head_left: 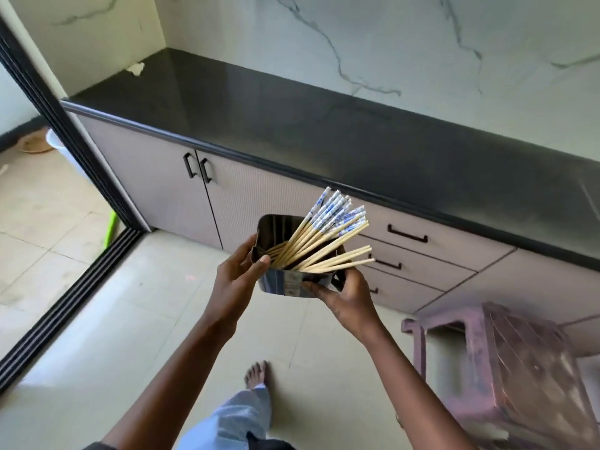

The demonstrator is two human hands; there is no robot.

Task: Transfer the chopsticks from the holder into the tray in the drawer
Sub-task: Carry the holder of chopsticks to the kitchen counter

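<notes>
Looking down from the head camera, both hands are up in front of the body, carrying the holder (293,254) between them, in the air above the floor and short of the cabinets. It's a shiny metal holder with a dark, reflective inside, tipped so its open mouth faces the camera. The left hand (238,280) is curled round the holder's left edge, thumb hooked over the rim and pressed against it. The right hand (344,295) cups the near lower corner from the right, fingers wrapped under and closed on the wall.

Inside sits the bundle of chopsticks (324,237), fanned out and leaning up and to the right, well past the rim. The far ends carry a blue-and-white pattern; the rest is plain pale wood. A few lie lower, pointing almost straight right.

Behind, a long black table (292,118) runs along a marble-look wall. Under it, cabinet doors with black handles on the left, and a stack of drawers (422,251) on the right, all shut. A worn purple stool (506,362) stands at right on the tiled floor. One bare foot (256,373) shows below.
</notes>
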